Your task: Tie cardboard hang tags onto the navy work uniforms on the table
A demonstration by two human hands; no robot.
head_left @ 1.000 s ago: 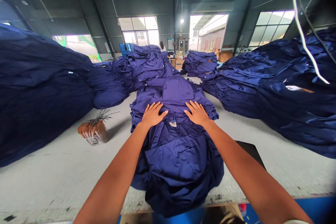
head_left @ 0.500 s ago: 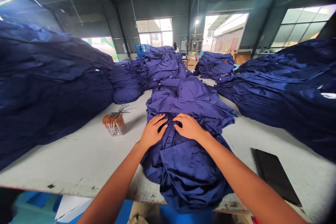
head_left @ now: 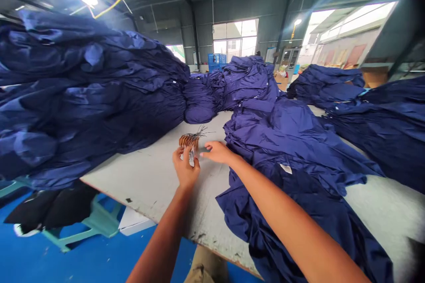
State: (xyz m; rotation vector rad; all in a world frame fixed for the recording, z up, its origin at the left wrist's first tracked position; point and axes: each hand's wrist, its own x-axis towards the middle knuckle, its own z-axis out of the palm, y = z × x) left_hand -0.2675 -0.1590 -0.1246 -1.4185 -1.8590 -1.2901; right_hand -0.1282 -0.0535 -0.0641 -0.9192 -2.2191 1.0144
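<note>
"Where are our hands now?"
"Our left hand (head_left: 186, 170) clasps the clear box of brown tags (head_left: 190, 142); our right hand (head_left: 217, 152) is open just beside it, on the white table (head_left: 149, 190) near the navy garments (head_left: 292, 141)."

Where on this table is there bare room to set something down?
The widest bare patch of white table top lies between the big navy pile and the spread navy garment, around your left hand, right hand and the clear holder of brown tags. A smaller patch lies right of the garment. The far end is crowded with navy piles.
</note>
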